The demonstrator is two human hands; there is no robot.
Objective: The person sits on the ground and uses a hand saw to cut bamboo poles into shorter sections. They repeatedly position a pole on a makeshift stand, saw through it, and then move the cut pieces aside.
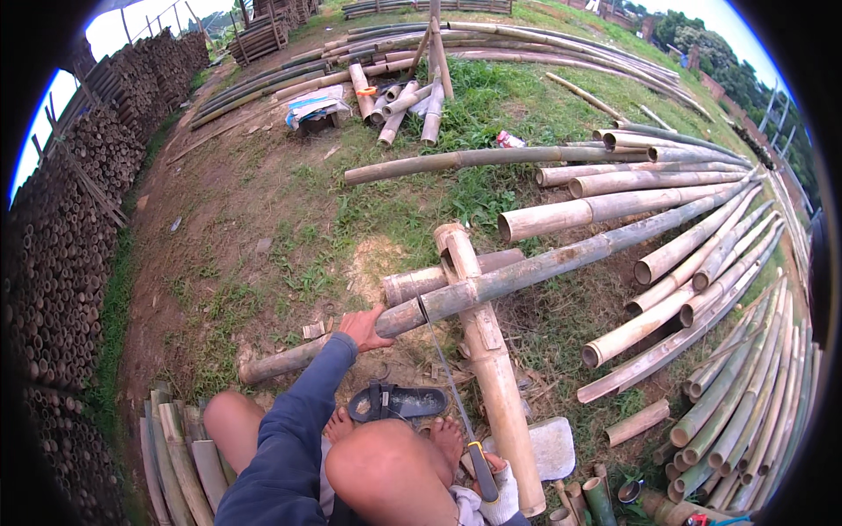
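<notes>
A long bamboo pole (544,263) lies slantwise across a bamboo sawing rest (493,377) in front of me. My left hand (361,330), bare, grips the pole near its left part, fingers over the top. My right hand (501,500), in a white glove, is closed round the yellow and black handle of a handsaw (452,386). Its thin blade runs up to the pole, the far end meeting a dark cut line just right of my left hand. A shorter, thick bamboo piece (412,285) lies behind the pole, against the rest.
Several bamboo poles (614,206) fan out at the right, with more bundled (737,412) at the lower right. Tall stacks of cut bamboo (61,272) line the left. A black sandal (408,402) lies by my bare feet. Short tubes (408,101) lean on a post ahead.
</notes>
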